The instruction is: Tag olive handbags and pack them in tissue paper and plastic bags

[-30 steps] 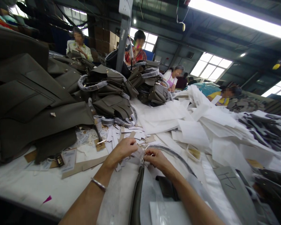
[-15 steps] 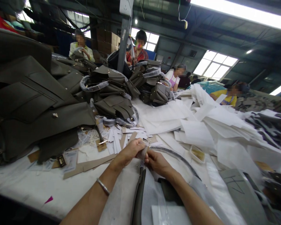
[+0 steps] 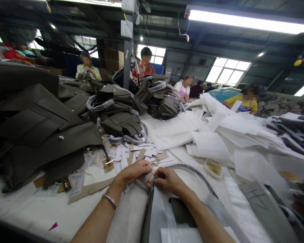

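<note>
My left hand (image 3: 134, 172), with a bangle at the wrist, is closed on a thin, pale piece of wrapping (image 3: 147, 178). Just right of it, the fingers of my right hand (image 3: 170, 182) pinch the plastic-wrapped end of a strap; the fingertips partly hide it. Below both hands lies a dark olive handbag (image 3: 146, 221), mostly covered by white tissue paper (image 3: 128, 216) and clear plastic. A plastic-wrapped handle (image 3: 196, 172) arches from beside my right hand towards the right. My right forearm crosses over part of the bag.
Olive handbags (image 3: 40, 135) are heaped at the left. White paper sheets (image 3: 212, 145) pile up at the right, near a small plastic tray (image 3: 213, 167). Paper strips (image 3: 131, 152) and tags litter the table ahead. A grey marked board (image 3: 258, 200) lies at right. Several people sit beyond.
My hands have come slightly lower and apart. The pale wrapping in my left hand has shifted left, away from my right fingers. The camera view has levelled a little.
</note>
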A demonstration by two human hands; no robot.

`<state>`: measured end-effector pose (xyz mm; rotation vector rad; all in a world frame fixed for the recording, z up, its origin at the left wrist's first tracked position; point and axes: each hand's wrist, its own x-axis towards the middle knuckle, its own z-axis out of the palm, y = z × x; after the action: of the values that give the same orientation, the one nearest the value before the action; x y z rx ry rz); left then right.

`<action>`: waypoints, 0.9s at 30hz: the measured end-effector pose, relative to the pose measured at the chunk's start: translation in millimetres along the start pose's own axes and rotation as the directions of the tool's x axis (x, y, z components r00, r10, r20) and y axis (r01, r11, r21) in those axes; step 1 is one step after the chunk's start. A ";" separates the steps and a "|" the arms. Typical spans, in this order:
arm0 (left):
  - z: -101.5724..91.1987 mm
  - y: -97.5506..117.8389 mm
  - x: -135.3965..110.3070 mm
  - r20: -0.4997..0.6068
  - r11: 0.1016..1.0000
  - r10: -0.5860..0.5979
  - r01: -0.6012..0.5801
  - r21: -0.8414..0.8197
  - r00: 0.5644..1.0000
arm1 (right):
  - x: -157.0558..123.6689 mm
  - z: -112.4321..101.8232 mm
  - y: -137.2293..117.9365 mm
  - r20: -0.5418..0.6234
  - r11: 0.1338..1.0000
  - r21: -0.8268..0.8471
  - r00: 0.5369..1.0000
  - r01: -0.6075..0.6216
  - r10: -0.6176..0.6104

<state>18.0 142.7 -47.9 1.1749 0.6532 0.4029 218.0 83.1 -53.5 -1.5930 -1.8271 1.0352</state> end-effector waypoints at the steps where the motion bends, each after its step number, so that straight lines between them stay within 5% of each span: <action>1: -0.2 0.5 -0.6 -0.004 1.000 -0.001 0.001 0.003 1.000 | 0.4 0.1 0.1 -0.003 1.000 0.000 1.000 -0.004 0.004; 11: -1.5 6.7 -12.2 0.103 0.990 -0.064 0.050 0.129 0.993 | -2.5 1.0 -11.4 -0.047 0.997 -0.051 0.998 -0.050 0.048; 17: -4.9 19.3 -5.9 -0.125 0.939 0.056 -0.010 0.344 0.991 | -0.3 6.3 -10.4 -0.043 0.998 -0.018 0.997 -0.068 0.067; 21: -21.6 38.2 5.0 -0.402 0.844 0.230 0.024 0.536 0.886 | 0.0 6.4 -7.2 -0.031 0.997 0.037 0.997 -0.073 0.074; 27: -69.4 62.4 3.9 -0.671 0.546 0.418 0.421 0.724 0.612 | 0.9 7.0 -3.6 -0.011 0.994 0.084 0.998 -0.063 0.065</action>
<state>-22.2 216.3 -6.8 1.9459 1.8360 0.6600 210.3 82.3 -54.8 -1.6145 -1.7110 1.1110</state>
